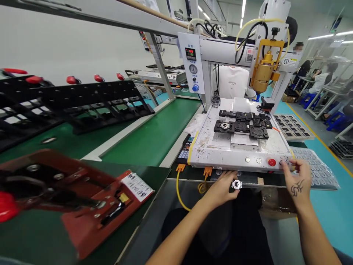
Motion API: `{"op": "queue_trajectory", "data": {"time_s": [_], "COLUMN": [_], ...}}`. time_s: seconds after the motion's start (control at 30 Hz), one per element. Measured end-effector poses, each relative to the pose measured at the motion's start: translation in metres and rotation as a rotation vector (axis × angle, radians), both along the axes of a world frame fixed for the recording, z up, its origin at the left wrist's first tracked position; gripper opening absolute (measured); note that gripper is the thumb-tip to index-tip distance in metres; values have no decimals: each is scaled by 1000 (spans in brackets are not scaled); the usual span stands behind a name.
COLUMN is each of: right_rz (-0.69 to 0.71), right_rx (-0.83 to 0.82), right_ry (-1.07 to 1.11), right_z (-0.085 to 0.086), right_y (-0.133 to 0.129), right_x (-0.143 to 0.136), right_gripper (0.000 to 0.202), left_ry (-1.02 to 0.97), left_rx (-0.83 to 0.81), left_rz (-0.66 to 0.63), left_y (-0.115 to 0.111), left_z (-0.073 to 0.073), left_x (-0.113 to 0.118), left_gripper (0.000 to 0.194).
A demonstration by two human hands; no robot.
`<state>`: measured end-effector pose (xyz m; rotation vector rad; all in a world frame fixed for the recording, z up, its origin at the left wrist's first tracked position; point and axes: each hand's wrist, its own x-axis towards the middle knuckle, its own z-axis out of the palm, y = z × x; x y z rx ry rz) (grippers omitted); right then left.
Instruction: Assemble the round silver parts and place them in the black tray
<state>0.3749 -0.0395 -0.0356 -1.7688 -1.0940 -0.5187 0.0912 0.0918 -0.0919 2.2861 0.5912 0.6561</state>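
My left hand (224, 187) is in front of the machine's front edge, with thumb and forefinger closed on a small silver watch case (236, 184) with a round dark centre. My right hand (299, 180) is at the right end of the machine's front panel, right of a red button (271, 162). Its thumb and fingers are pinched around a small silvery piece (286, 161); whether this is a panel knob or a loose part, I cannot tell. On the white machine bed, black fixture blocks (242, 125) carry another round silver part (225, 126) at the left.
A gold dispensing head (261, 75) hangs above the bed. Left of me stands a red-brown clamp press (102, 213) with a red handle. A green conveyor belt (149, 127) runs behind it. Trays of parts (317, 165) lie to the right. Yellow cables (179, 195) hang at the front.
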Motion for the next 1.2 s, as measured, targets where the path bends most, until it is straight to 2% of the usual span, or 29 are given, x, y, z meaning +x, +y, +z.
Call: {"op": "queue_trajectory", "data": {"time_s": [0.1, 0.17, 0.2, 0.27, 0.37, 0.5, 0.67, 0.8, 0.87, 0.97, 1.07, 1.13, 1.2], "right_rz": [334, 576, 655, 721, 731, 750, 780, 807, 831, 821, 721, 636, 564], "right_rx": [-107, -252, -321, -422, -501, -547, -493, -382, -328, -272, -248, -263, -313], "right_ry": [79, 108, 97, 47, -8, -73, -168, -211, -218, -185, -109, 49, 319], "right_z": [-10, -25, -33, -49, -66, -77, -95, -115, -119, -114, -96, -81, -66], "right_y": [-8, -8, -6, 5, 26, 39, 36, 29, 20, 1, -16, -23, -25], "right_x": [-38, -61, -70, -81, -86, -84, -80, -79, -81, -82, -80, -78, -75], "right_gripper": [18, 17, 19, 23, 25, 30, 31, 33, 31, 23, 20, 15, 15], "left_ry": [26, 20, 14, 0, -4, 23, 28, 48, 64, 56, 3, -33, -50], "left_rx": [70, 97, 113, 150, 185, 179, 188, 180, 157, 119, 130, 149, 161], "left_rz": [-14, -44, -55, -61, -34, -16, -17, -51, -69, -47, 28, 69, 88], "left_y": [-5, -14, -18, -25, -28, -27, -28, -25, -24, -23, -19, -14, -10], "left_z": [-20, -29, -32, -35, -34, -35, -37, -33, -30, -27, -27, -28, -27], "left_x": [-2, -10, -14, -21, -23, -22, -22, -26, -27, -22, -7, 5, 13], "left_gripper": [38, 42, 43, 45, 47, 49, 49, 46, 44, 40, 41, 41, 38]}}
